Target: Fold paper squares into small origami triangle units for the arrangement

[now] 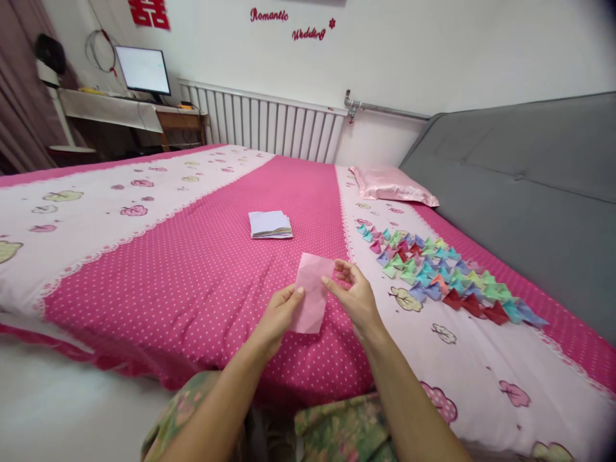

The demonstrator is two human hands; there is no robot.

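A pink sheet of paper (312, 301) is held up over the near edge of the bed, with a faint crease visible on it. My left hand (279, 314) pinches its left edge, thumb lying on top. At the upper right edge, my right hand (355, 292) grips the same sheet between thumb and fingers. Just beyond lies a stack of square paper (270, 224), pale lilac on top with other colours along its side. To the right, rows of small folded paper boats (436, 273) in several colours rest on the bedspread.
The pink dotted bedspread (192, 269) covers the bed. A pink pillow (392, 185) lies near the grey headboard (524, 160). Behind the bed are a white radiator (269, 122) and a desk (115, 115) with a monitor (143, 69).
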